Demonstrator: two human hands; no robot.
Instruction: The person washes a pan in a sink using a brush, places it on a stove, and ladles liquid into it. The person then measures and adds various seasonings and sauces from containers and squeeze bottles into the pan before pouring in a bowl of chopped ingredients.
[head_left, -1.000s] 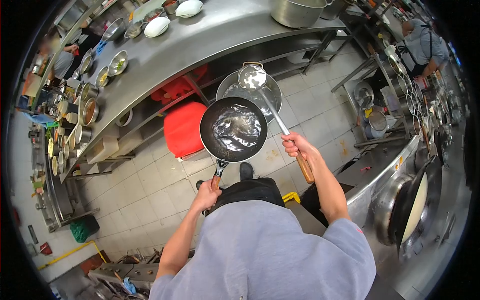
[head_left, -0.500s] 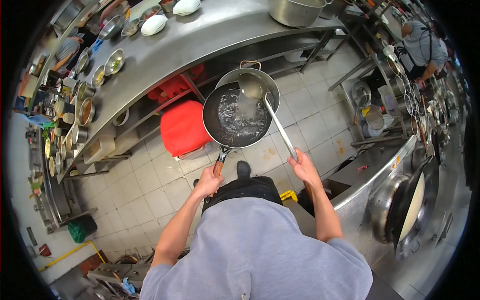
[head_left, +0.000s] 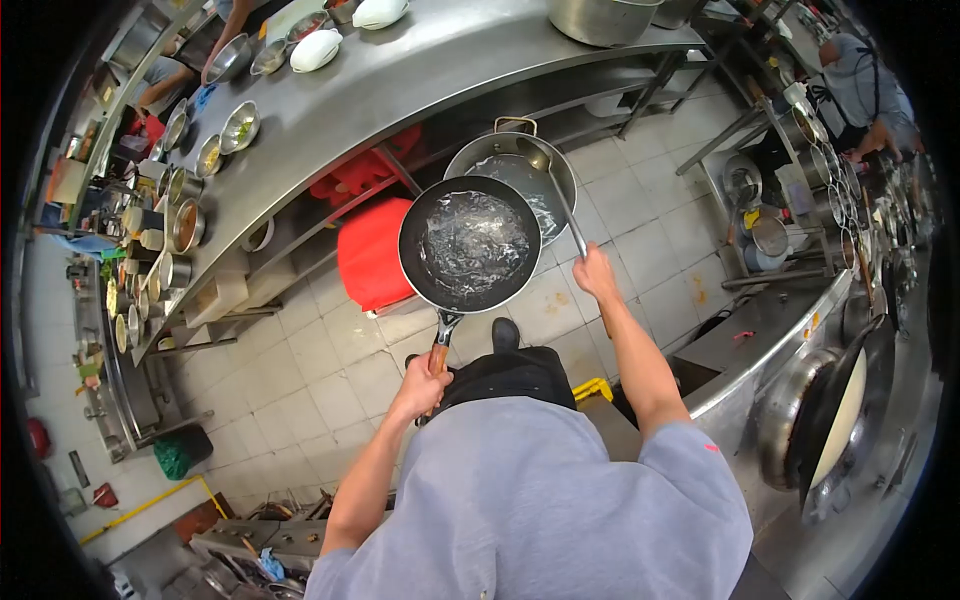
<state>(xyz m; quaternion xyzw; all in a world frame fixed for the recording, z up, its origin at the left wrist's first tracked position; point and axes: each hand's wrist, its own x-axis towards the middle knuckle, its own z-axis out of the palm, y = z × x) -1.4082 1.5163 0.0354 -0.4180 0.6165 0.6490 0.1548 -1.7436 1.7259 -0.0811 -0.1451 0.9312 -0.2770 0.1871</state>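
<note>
Along the steel worktop [head_left: 440, 85] I see a big metal pot [head_left: 605, 27], two white dishes [head_left: 316, 51] and small bowls of food [head_left: 246, 112]; another person [head_left: 852, 78] in grey stands farther off.

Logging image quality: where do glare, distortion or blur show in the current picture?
Head view: bright glints break up the liquid in the frying pan; head view: wide-angle distortion bows the steel counter, and the corners go black; head view: detail softens toward the side edges, while the left hand is readable.
</note>
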